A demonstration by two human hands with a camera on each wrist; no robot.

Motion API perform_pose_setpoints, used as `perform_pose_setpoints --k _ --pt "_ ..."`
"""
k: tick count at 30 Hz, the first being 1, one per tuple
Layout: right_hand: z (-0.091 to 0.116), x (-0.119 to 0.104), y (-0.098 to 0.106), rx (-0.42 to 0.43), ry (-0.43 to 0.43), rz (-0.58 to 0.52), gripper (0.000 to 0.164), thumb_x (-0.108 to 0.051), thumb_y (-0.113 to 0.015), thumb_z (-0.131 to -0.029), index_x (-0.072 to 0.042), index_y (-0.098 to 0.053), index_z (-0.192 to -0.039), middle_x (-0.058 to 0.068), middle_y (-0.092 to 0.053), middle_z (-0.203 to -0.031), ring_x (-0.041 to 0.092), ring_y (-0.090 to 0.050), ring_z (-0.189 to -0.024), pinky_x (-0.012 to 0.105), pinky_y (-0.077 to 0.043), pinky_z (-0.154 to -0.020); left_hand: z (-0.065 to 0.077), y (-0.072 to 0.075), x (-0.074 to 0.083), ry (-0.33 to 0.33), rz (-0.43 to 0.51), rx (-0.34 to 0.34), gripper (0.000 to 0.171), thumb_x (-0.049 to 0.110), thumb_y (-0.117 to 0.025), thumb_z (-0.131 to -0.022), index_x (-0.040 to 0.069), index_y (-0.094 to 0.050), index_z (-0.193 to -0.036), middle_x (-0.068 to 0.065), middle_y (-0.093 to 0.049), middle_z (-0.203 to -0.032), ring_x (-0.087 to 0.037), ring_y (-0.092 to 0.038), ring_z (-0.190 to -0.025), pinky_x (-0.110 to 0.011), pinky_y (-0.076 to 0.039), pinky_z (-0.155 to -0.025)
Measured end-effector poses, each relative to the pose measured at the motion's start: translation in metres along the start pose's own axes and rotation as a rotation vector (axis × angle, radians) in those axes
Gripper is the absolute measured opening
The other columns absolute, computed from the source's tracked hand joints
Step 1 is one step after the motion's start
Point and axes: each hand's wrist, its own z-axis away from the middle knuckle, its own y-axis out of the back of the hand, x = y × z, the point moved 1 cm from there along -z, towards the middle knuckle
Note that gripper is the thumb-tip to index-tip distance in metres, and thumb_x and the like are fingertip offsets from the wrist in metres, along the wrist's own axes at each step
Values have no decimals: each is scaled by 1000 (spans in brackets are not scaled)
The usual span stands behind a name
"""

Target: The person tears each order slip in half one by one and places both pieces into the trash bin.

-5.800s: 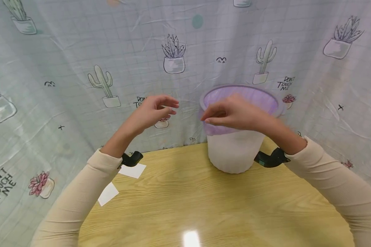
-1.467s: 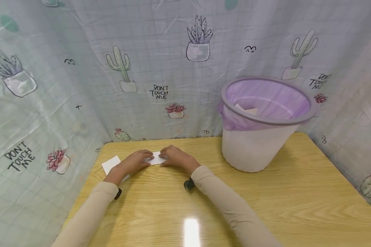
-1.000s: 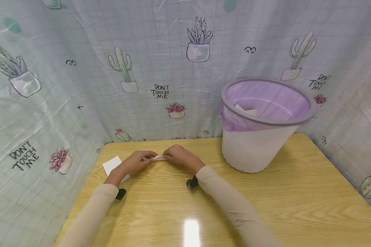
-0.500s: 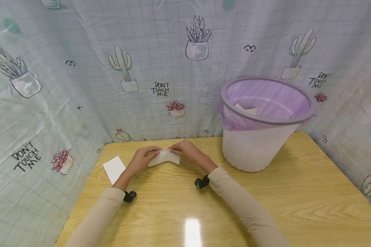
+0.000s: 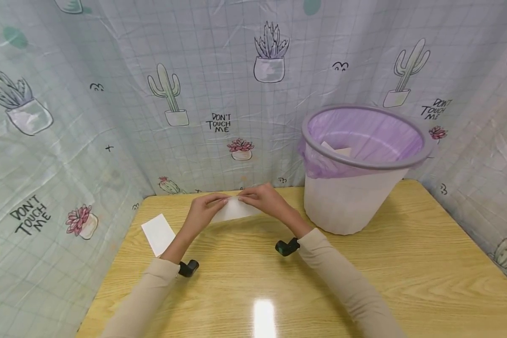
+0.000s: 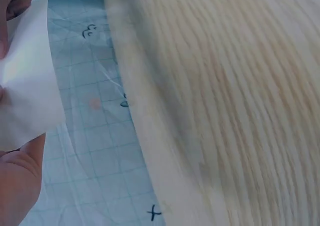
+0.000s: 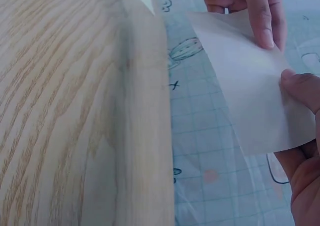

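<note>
Left hand [image 5: 200, 214] and right hand [image 5: 267, 199] share a pinching grip on a whole-looking rectangular white paper sheet [image 5: 235, 211], near the far edge of the tabletop [image 5: 236, 281]. Pale flat pieces [image 5: 344, 151] lie in the round, purple-lined white bin [image 5: 335, 206] — a second white sheet [image 5: 158, 234] is left, unheld, by the left edge.

Appears as a plain white rectangular sheet of paper [image 5: 236, 210]. Is held aloft to the left of the purple-lined wastebasket [image 5: 331, 202], well apart from it. Bows slightly, with the long side running toward the wastebasket and the broad face turned to the head camera. Is pinched along the upper edge by left hand [image 5: 201, 212] farther from the wastebasket and by right hand [image 5: 269, 199] nearer to it. Bears both thumbs [image 7: 266, 35] on the front face, near each other, apart.
</note>
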Motion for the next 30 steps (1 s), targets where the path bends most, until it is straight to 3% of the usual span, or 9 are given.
perform_pose_setpoints --k 4,8,12,17,19,25,28,30 --pt "5 -2 9 41 8 -24 19 -18 -70 -98 -5 -79 -107 9 -78 -102 20 -76 -91 30 -60 -77 -3 -5 11 5 65 0 26 23 -65 -101 9 -74 -122 -12 -71 -125 -29 -66 -116 -48 -56 -94" --pt "10 -5 15 72 24 -10 19 -20 -70 -98 -6 -80 -106 8 -78 -99 17 -76 -85 29 -60 -75 -2 -8 22 6 98 6 25 15 -64 -102 4 -74 -121 -16 -70 -124 -32 -67 -112 -38 -58 -89" --pt "17 -9 24 94 50 -12 18 -20 -72 -97 -7 -80 -106 6 -79 -97 13 -75 -79 27 -59 -72 4 -8 48 7 96 5 22 11 -66 -100 2 -75 -118 -16 -72 -121 -28 -69 -108 -25 -57 -84" --pt "24 -16 38 126 71 -26 16 -17 -73 -95 -8 -80 -106 6 -79 -96 8 -65 -58 25 -56 -64 9 -9 77 -14 111 13 22 10 -67 -99 1 -76 -117 -17 -73 -117 -27 -71 -102 -24 -57 -79" --pt "26 -18 43 146 83 -21 15 -16 -74 -95 -8 -80 -106 6 -79 -97 9 -65 -57 26 -56 -64 9 -11 84 -25 129 17 22 8 -67 -99 -1 -75 -117 -18 -73 -117 -30 -71 -103 -24 -57 -79" --pt "31 -26 53 190 109 -35 13 -14 -75 -93 -8 -80 -103 5 -79 -97 16 -75 -80 30 -60 -70 10 -18 98 -35 165 42 20 7 -69 -97 -3 -76 -113 -19 -73 -115 -35 -70 -106 -23 -58 -78" --pt "33 -31 57 221 100 -35 12 -14 -76 -93 -8 -81 -101 5 -79 -95 16 -75 -79 31 -59 -70 9 -21 103 -48 156 65 19 7 -70 -97 -2 -77 -112 -19 -73 -115 -32 -71 -103 -21 -57 -78" --pt "34 -33 59 251 95 -30 10 -13 -77 -92 -8 -81 -99 4 -79 -92 15 -74 -76 31 -59 -68 9 -24 106 -63 154 86 18 7 -71 -96 -1 -77 -111 -17 -74 -114 -23 -72 -100 -19 -56 -78"
